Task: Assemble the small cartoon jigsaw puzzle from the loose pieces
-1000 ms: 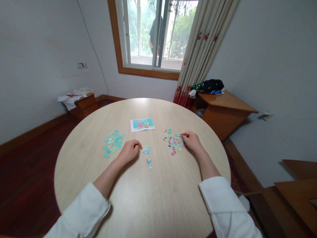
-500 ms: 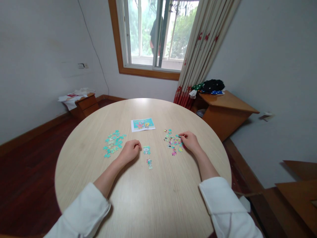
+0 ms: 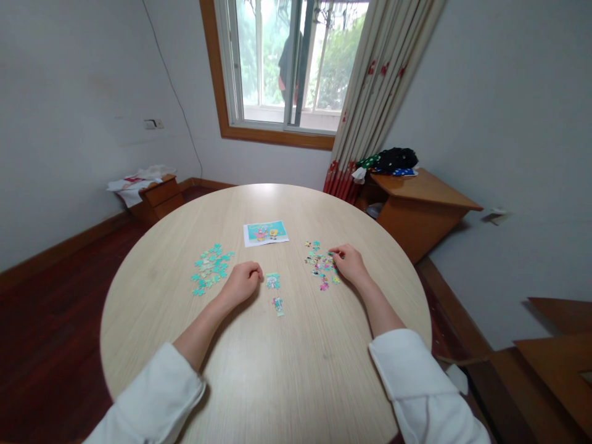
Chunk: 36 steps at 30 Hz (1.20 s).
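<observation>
My left hand [image 3: 243, 280] rests on the table with its fingers curled into a loose fist, and nothing shows in it. Just right of it lies a small joined block of puzzle pieces [image 3: 272, 281] with a pale cartoon face. Below that is a narrow joined strip of pieces [image 3: 277, 306]. Over the right edge of a multicoloured pile of puzzle pieces [image 3: 319, 261], my right hand [image 3: 350, 264] has its thumb and fingers pinched on a piece, mostly hidden by the fingertips. A second, mostly teal pile of puzzle pieces [image 3: 210, 269] spreads left of my left hand.
Farther back on the round wooden table [image 3: 287, 382] lies a cartoon picture sheet [image 3: 266, 234]. A wooden cabinet [image 3: 428, 191] with dark cloths stands beyond the right edge, near a curtain [image 3: 365, 105]. A person [image 3: 287, 65] is outside the window.
My right hand has shifted slightly left and farther over the multicoloured pile. My left hand stays in place, and the joined pieces have not moved.
</observation>
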Tool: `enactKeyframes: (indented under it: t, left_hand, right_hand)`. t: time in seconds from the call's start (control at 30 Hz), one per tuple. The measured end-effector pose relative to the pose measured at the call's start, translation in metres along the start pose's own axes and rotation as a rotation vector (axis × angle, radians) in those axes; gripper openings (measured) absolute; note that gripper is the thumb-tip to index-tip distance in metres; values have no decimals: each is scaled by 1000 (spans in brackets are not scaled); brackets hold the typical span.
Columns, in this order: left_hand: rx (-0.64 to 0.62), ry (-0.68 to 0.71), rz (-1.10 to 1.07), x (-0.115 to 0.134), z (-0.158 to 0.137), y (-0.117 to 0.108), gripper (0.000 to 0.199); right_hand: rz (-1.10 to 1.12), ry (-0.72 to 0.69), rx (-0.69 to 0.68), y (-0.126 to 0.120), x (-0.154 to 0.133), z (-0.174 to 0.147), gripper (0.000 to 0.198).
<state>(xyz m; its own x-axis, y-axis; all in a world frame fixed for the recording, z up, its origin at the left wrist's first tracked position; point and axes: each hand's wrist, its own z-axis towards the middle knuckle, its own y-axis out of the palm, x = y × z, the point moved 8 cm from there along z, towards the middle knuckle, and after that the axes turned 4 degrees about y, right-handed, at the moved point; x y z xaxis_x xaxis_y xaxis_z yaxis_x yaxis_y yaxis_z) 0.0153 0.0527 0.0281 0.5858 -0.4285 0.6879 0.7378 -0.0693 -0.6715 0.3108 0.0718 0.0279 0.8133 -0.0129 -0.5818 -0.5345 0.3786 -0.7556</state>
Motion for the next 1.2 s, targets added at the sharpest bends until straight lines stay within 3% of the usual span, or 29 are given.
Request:
enactKeyframes:
  t: [0.27,0.57,0.8,1.2]
  left_hand:
    - [8,4,-6,1,0,0,24]
    - [45,-17,17,-1,0,-6,23]
    - [94,-24,-17,0,0,-12,21]
    - [89,-50,-72,-1,0,-10,17]
  right_hand:
    - [46,28,98,-17,11,4,20]
    - [6,161,109,-32,27,2,16]
    - [-74,186,129,-35,46,4,24]
    - [-161,197,-5,-20,53,5,27]
